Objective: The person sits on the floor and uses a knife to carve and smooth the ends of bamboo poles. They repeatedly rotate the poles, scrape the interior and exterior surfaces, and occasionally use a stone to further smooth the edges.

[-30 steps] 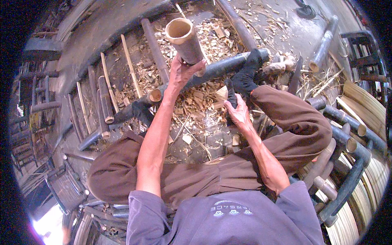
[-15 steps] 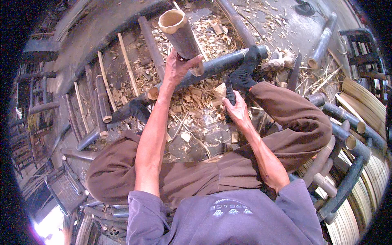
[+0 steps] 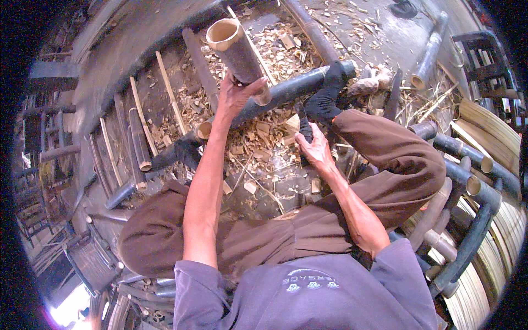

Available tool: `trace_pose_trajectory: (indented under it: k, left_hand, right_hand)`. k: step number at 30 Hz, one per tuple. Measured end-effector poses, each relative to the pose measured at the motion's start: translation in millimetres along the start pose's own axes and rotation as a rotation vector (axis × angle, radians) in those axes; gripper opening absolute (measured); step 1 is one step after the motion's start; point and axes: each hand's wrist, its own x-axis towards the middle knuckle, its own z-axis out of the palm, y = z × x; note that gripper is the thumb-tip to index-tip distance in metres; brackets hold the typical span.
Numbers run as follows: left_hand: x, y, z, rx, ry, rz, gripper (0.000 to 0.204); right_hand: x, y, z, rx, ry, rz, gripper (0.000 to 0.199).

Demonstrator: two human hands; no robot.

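My left hand is closed around the lower part of a short hollow bamboo tube. The tube tilts, its pale cut rim turned up and away from me, and a narrow tongue extends from its near end. That end is over a thick dark bamboo pole lying crosswise. In my right hand is a dark-bladed knife, its blade directed away from me, apart from the tube. The handle is mostly covered by my fingers.
Pale wood chips cover the ground between my legs. My black-socked foot rests against the pole. Long bamboo strips lie to the left. Several bamboo poles and bundled slats are on the right, with another pole farther off.
The whole view has shifted slightly. The tube in my left hand and the knife in my right stay in nearly the same places, with both grips unchanged.
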Motion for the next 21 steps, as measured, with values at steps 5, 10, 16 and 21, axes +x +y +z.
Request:
trace_pose_trajectory:
  k: [5, 10, 16, 21]
  left_hand:
    - [1.6, 1.0, 0.2, 0.053, -0.011, 0.051, 0.043]
    - [2.6, -5.2, -2.7, 0.101, -0.008, 0.028, 0.04]
    - [1.5, 2.2, 2.1, 0.188, -0.064, 0.056, 0.039]
    - [-17.3, 4.7, 60.4, 0.233, 0.045, 0.333, 0.06]
  right_hand:
    - [1.4, 4.7, -0.9, 0.014, -0.01, -0.075, 0.063]
    - [3.6, -6.2, 1.9, -0.023, 0.004, -0.08, 0.063]
    - [2.4, -13.0, 5.2, 0.002, -0.012, -0.118, 0.057]
    - [17.0, 18.9, 6.9, 0.045, -0.009, -0.071, 0.047]
